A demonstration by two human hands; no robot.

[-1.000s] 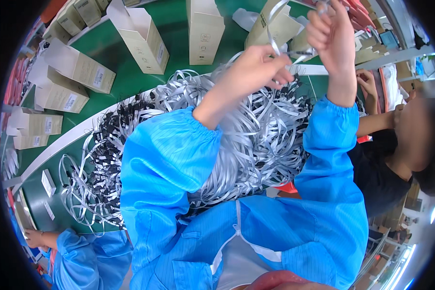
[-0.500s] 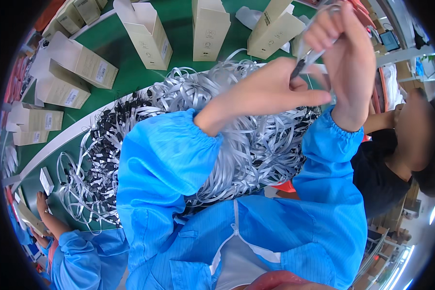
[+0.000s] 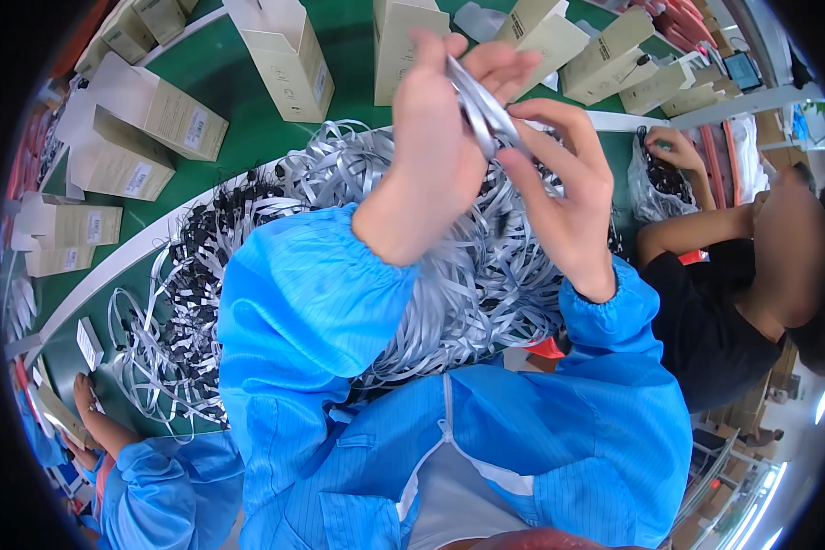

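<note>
Right hand: Your right hand (image 3: 568, 179), at one o'clock from the view's centre, pinches a silver strap (image 3: 493, 112) between thumb and fingers.
Left hand: Your left hand (image 3: 431, 147), at twelve, is raised and slightly blurred; the strap runs against its fingers, but whether they grasp it I cannot tell.
Silver strap: It is stretched between your hands, above the heap, at one o'clock, as two shiny strands side by side.
Step in hand: You seem to be gathering or folding this one strap.
Next move calls for: In my judgement, a sure pinch on the right, the strands laid together, and clearance from the tangle below.
Strap heap: A large pile of silver straps (image 3: 504, 284) fills the centre beneath your forearms, its black ends (image 3: 188, 307) massed at nine.
Cartons: Beige cartons (image 3: 289, 82) with raised flaps arc from nine round to two.
Two o'clock: A co-worker's hand (image 3: 676, 149) is at a clear plastic bag (image 3: 646, 197) of dark items.
</note>
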